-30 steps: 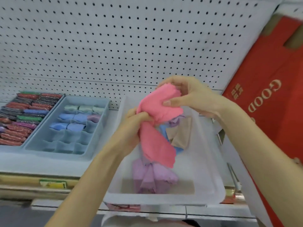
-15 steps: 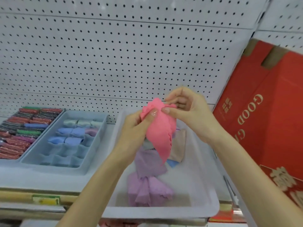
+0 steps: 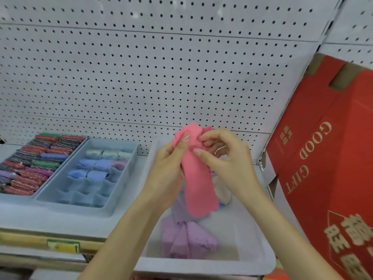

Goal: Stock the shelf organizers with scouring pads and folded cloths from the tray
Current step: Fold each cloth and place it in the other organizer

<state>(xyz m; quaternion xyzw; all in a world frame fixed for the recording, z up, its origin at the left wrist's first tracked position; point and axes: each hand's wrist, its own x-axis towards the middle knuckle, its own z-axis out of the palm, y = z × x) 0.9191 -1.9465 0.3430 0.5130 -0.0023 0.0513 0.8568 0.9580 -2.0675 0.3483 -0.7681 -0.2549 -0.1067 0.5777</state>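
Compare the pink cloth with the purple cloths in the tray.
The pink cloth hangs long and loose; the purple cloths lie bunched. The left hand and right hand pinch the pink cloth's top above the tray; the purple cloths rest on its floor, untouched. Both have scalloped edges.

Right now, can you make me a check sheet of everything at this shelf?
Surface: white shelf, yellow label on its front edge.
Job's things: pink cloth held above the tray; purple cloths lie in the tray; organizer has folded cloths in its back rows; pads fill the bin left of it.
Clutter: nothing seen.
Hands: left hand and right hand both pinch the pink cloth's top.
Cables: nothing seen.
Surroundings: pegboard behind; red box on the right.
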